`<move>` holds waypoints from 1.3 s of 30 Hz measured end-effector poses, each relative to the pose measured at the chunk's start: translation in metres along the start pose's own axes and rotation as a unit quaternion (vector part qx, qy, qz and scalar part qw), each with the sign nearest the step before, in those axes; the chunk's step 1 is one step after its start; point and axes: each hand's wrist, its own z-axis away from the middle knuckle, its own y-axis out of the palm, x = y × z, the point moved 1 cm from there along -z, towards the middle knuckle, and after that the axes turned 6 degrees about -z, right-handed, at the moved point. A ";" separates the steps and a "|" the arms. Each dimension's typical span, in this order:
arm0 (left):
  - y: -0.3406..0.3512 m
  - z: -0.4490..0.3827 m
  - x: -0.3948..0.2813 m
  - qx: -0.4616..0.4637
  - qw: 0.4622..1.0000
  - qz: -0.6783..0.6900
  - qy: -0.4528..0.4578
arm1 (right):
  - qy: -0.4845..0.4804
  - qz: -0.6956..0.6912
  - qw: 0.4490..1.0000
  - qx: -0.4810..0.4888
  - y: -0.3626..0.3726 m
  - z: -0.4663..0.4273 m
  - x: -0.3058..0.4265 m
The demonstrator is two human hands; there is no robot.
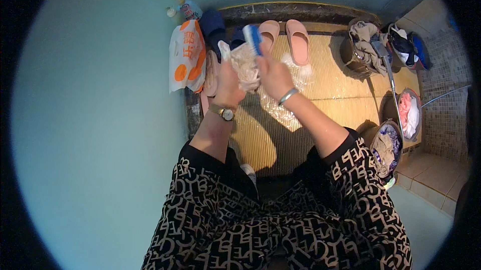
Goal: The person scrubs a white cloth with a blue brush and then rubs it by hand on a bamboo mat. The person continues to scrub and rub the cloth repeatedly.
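My left hand (227, 84) grips a crumpled off-white cloth item (244, 67), whose exact kind I cannot tell. Part of its white edge sticks up past my thumb. In my right hand (276, 78) is a blue scrub brush (254, 40) with white bristles, slightly blurred. The brush is just above the off-white item, close to its upper right side; whether they touch is unclear. Both hands are held over a ribbed yellowish floor (327, 112). Below and right of them the floor has a shiny wet patch (280, 110).
Pink slippers (297, 42) and dark blue slippers (212, 25) lie ahead. A white-orange plastic bag (186, 57) and a pump bottle (191, 9) stand left. Right are buckets of clothes (364, 44), (387, 149), a basin (409, 116) and a long metal-handled object (392, 82).
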 end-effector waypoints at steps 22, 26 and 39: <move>-0.006 -0.008 0.002 -0.089 0.970 -0.182 0.132 | 0.108 -0.586 0.793 -0.127 -0.068 -0.038 -0.030; 0.002 -0.011 0.001 -0.099 0.975 -0.145 0.137 | 0.105 -0.554 0.818 -0.112 -0.063 -0.034 -0.031; -0.038 -0.031 0.019 -0.089 0.992 0.033 0.080 | -0.077 0.048 0.993 0.072 -0.009 0.025 0.018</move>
